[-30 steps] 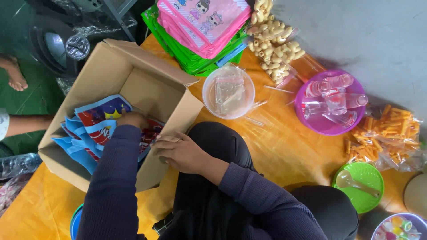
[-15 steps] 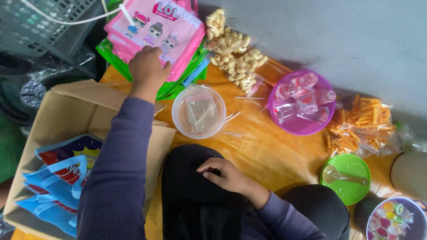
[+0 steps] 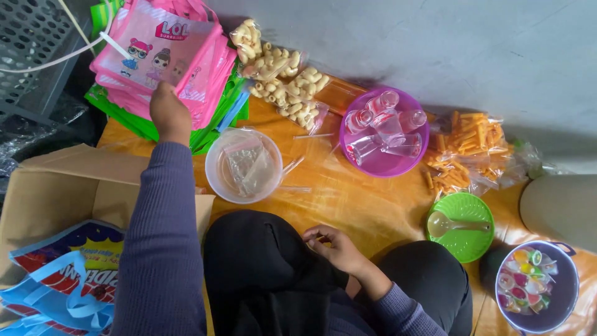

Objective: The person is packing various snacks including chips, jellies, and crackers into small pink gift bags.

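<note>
A stack of pink cartoon-printed fabric bags (image 3: 163,56) sits far left on the orange mat, the left hand (image 3: 169,112) gripping its near edge; the right hand (image 3: 336,246) rests loosely curled, empty, on the lap, near a clear plastic bowl (image 3: 244,166).

A stack of bags (image 3: 165,59) is lying far left, with a snack packet (image 3: 280,81) to its right. A bowl (image 3: 244,165) is sitting nearer, between an open box (image 3: 56,186) on the left and a dish of small cups (image 3: 384,132) on the right.
</note>
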